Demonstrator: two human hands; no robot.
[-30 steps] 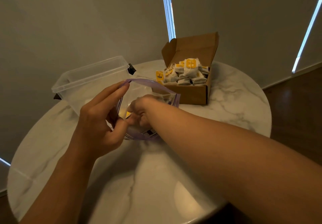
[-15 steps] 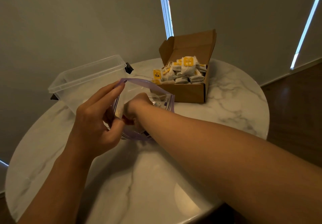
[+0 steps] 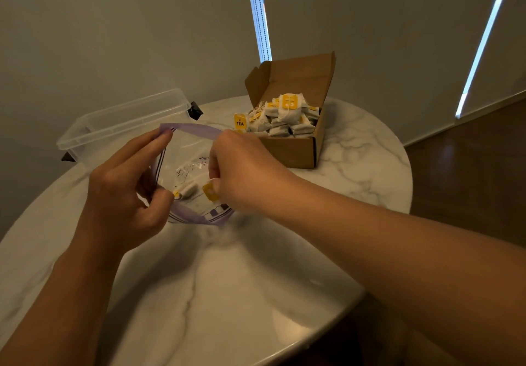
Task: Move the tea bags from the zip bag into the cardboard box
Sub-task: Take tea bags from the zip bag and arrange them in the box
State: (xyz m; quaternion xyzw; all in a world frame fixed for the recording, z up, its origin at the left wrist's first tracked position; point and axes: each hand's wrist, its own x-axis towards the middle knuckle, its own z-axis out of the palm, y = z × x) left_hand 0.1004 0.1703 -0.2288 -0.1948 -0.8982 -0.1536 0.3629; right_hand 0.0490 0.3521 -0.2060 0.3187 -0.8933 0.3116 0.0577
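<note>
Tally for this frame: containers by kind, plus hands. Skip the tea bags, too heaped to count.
cardboard box: 1
zip bag: 1
clear plastic tub: 1
hands: 2 (left hand, right hand)
Total: 5

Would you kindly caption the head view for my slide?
Left hand holds the zip bag open while the right hand pinches a tea bag inside; cardboard box stands behind.

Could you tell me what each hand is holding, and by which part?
The left hand holds the zip bag open by its purple rim; the right hand pinches a tea bag near its yellow tag.
</note>
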